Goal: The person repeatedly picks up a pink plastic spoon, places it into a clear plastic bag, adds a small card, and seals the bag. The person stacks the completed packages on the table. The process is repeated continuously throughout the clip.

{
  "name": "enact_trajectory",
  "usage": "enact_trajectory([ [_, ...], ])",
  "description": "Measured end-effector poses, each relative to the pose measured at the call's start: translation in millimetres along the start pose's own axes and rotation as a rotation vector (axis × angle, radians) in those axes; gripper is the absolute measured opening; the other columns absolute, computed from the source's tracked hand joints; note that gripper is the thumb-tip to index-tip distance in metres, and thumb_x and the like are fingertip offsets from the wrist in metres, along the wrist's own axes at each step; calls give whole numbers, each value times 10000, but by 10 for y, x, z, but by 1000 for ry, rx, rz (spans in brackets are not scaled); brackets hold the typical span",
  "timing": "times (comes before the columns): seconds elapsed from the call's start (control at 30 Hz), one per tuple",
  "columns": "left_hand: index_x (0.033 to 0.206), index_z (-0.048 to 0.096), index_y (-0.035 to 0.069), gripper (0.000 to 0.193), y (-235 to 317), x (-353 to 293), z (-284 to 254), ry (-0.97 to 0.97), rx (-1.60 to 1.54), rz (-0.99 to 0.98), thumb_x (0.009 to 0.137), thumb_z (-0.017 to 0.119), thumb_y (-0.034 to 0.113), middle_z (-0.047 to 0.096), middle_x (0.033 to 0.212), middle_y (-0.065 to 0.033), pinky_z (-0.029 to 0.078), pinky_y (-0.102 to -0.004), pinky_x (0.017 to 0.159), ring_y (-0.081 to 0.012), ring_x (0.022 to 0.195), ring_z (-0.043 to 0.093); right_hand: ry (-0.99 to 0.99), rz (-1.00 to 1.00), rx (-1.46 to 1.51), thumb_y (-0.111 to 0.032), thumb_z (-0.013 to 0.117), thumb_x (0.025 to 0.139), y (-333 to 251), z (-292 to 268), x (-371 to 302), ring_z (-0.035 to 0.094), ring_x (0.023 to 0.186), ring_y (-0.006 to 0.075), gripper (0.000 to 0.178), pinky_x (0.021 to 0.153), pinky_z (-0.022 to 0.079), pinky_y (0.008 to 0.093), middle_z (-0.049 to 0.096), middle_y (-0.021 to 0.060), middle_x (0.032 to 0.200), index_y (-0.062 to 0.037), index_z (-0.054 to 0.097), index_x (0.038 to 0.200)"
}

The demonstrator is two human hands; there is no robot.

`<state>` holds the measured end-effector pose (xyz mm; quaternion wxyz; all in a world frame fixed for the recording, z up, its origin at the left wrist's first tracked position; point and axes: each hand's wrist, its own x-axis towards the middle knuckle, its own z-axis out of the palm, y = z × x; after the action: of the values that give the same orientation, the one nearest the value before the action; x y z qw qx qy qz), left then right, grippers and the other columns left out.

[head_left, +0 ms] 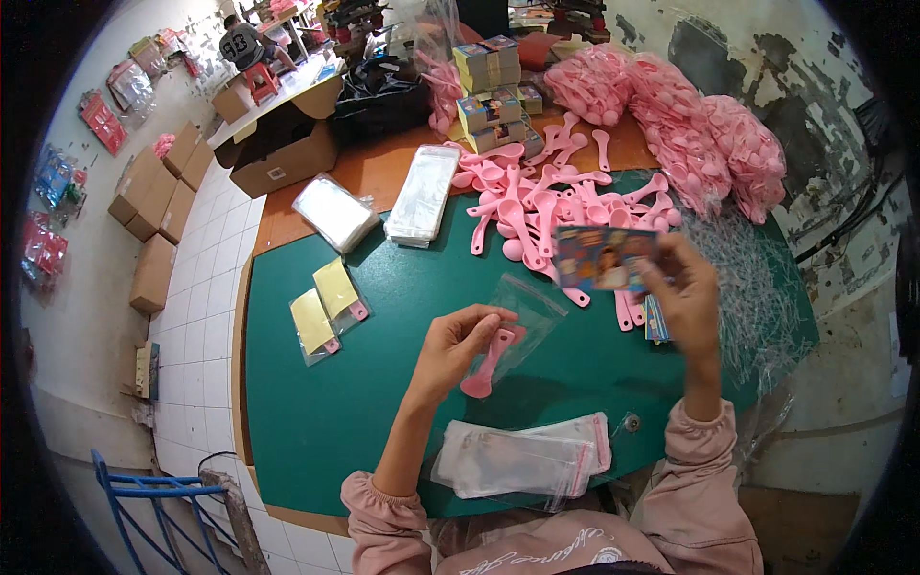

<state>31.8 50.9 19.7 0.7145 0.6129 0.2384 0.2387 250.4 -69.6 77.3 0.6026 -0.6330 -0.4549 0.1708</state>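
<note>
My left hand [458, 345] is closed, pinching a pink plastic spoon [487, 369] together with a clear plastic bag [535, 318]. The spoon's bowl hangs toward me; whether any of it lies inside the bag I cannot tell. Up and to the right, my right hand [688, 292] grips a colourful printed card [599, 259] by its right end, slightly blurred. A few more printed cards [655, 321] lie on the table below that hand. Beyond the card spreads a loose heap of pink spoons [546, 206]. Flat clear bags [517, 458] lie stacked close to my body.
Two bagged packs with yellow cards [324, 309] lie on the green tabletop [326, 412] at left. Stacks of clear bags [422, 196], bundled cards [489, 96] and an open carton [283, 153] stand behind. Sacks of pink spoons [671, 125] and plastic scraps [747, 297] line the right.
</note>
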Motion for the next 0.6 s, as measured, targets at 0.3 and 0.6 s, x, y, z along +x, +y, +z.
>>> enact_trajectory([
  [0.3, 992, 587, -44, 238, -26, 24, 24, -1, 24, -16, 908, 467, 145, 629, 863, -89, 479, -219, 708, -110, 792, 596, -306, 11, -131, -14, 561, 800, -23, 187, -7, 546, 609, 68, 127, 523, 442, 213, 605, 48, 744, 24, 578, 920],
  [0.6, 947, 594, -48, 245, -86, 37, 1, -10, 98, -9, 911, 463, 157, 628, 838, -83, 462, -236, 722, -111, 779, 576, -385, -29, -298, -14, 576, 762, -90, 198, -2, 548, 619, 153, 177, 587, 444, 276, 579, 117, 742, 23, 576, 934],
])
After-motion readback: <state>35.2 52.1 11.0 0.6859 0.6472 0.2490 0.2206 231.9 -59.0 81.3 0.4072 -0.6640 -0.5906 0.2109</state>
